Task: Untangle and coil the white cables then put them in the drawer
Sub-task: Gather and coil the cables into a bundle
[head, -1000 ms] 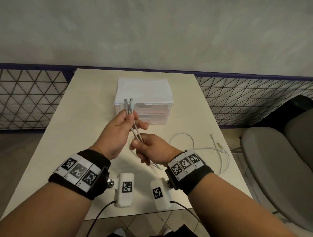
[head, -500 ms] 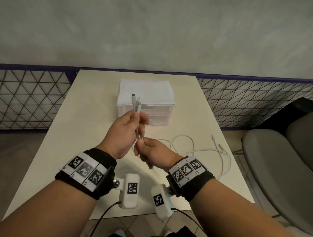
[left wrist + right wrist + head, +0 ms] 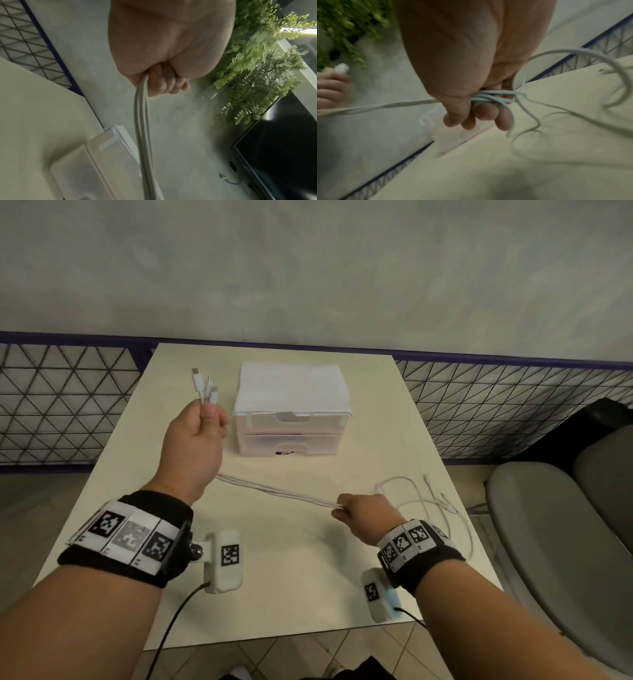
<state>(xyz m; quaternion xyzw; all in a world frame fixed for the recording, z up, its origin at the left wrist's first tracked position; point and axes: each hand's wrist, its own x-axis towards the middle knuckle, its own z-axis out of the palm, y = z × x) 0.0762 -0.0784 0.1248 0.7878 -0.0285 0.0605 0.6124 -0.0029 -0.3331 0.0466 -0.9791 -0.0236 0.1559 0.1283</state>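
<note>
My left hand (image 3: 197,436) is raised left of the drawer unit and grips the white cables (image 3: 274,491) just below their plugs (image 3: 204,386), which stick up above its fingers. The cables run taut from that fist (image 3: 159,81) down and right to my right hand (image 3: 363,513). There the fingers (image 3: 486,112) curl round the bundle. Past the right hand the cable tails (image 3: 442,505) lie in loose loops on the table near its right edge. The white two-drawer unit (image 3: 293,419) stands at the table's middle back, both drawers closed.
The cream table (image 3: 113,474) has a wire mesh fence (image 3: 61,402) behind it and a grey wall beyond. A grey chair (image 3: 561,542) stands close to the table's right side. Green fern leaves (image 3: 260,65) and a dark screen (image 3: 283,155) show in the left wrist view.
My hands have drawn apart: the left moved up and left with the plugs, the right slid right along the cables, pulling the stretch between them straight.
</note>
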